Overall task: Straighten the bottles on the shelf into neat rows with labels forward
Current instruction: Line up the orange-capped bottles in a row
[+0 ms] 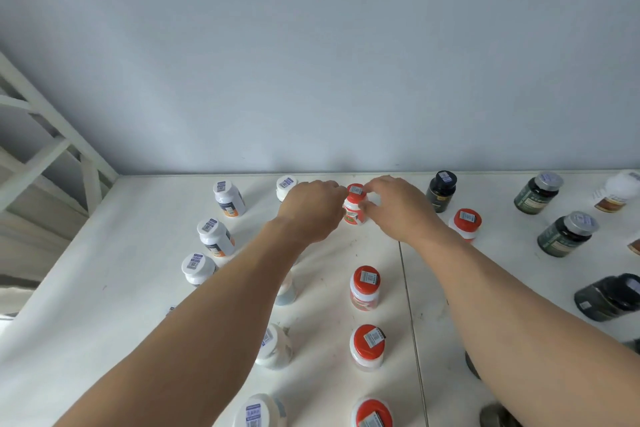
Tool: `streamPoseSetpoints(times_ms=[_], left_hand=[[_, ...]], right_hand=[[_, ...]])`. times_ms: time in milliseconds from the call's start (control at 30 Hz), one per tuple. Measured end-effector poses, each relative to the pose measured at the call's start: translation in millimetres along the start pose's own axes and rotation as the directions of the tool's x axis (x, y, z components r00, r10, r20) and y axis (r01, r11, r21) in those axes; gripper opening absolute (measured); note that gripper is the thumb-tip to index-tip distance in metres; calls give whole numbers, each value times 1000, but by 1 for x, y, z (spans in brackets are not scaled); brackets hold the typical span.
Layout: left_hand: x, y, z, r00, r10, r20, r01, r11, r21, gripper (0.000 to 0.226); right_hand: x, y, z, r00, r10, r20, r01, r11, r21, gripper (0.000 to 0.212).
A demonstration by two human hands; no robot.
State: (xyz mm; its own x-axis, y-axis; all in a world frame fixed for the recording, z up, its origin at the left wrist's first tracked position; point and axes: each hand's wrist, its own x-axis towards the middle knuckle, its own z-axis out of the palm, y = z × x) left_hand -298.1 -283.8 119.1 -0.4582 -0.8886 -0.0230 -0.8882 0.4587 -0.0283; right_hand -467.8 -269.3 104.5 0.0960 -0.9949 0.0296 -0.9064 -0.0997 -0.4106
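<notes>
A small white bottle with a red cap (355, 203) stands upright near the back of the white shelf (121, 253). My left hand (311, 210) grips it from the left and my right hand (398, 208) from the right. Behind my left hand a white-capped bottle (284, 184) is partly hidden. More red-capped bottles stand in a column toward me: one (365, 288), another (367, 347), and one at the front edge (372, 414). Another red-capped bottle (465, 222) stands just right of my right wrist.
White-capped bottles (228, 199) line the left side. Dark bottles (441, 191) and green ones with grey caps (536, 192) stand on the right; a black bottle (609, 296) lies on its side. A grey wall (311, 80) closes the back, and a white frame (52, 135) the left.
</notes>
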Motion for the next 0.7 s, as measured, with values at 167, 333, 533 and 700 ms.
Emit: streamPoseSetpoints(times_ms=[167,333,533,700], left_hand=[[-28,17,-15,995,63,-71,-60,997,39,26],[-69,41,-25,979,160,-129,-157,987,34,29],[-126,84,-38,965,207,-163,-213,977,-16,35],[-163,120,-39,951,253,-175,-258,966,-8,33]], right_hand=[[-41,-15,-26,999,-35,13,36,985,-169,34],[-94,-24,-43,999,-20,-50,9,977,-214,33],[-167,-26,-53,991,30,-131,-57,977,-204,35],[-224,-16,-66,978,81,-191,-111,982,-152,33]])
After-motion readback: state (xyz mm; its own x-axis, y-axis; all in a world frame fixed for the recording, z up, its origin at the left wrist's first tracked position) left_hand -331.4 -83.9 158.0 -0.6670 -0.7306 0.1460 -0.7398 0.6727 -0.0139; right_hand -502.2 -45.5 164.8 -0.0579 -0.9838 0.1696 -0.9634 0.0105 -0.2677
